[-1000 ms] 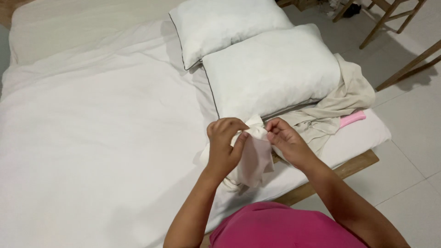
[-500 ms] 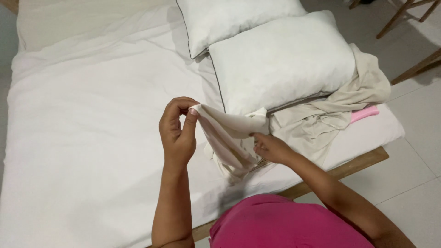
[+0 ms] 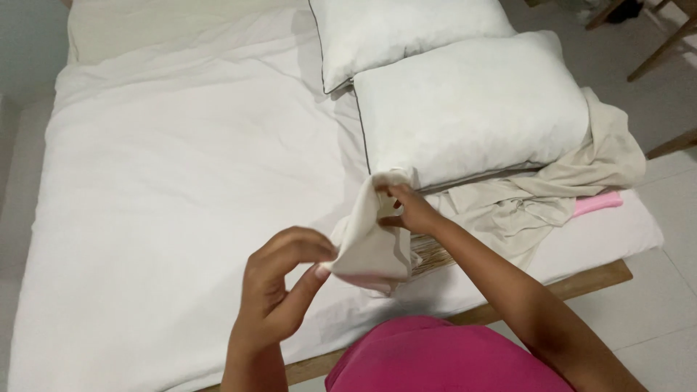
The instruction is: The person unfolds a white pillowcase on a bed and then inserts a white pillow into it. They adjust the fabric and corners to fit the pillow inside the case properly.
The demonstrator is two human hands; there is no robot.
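Left hand pinches beige cloth | right hand grips its top edge | above bed

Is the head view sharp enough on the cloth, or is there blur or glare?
Head view: even, soft light, no glare; white sheet nearly washed out; left hand slightly motion-blurred; cream cloth and right hand reasonably sharp; faint shadows under the pillows.

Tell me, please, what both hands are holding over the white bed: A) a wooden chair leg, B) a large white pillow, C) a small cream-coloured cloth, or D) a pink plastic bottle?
C: the left hand pinches one corner of the small cream-coloured cloth and the right hand grips its upper edge, in front of the large white pillow.
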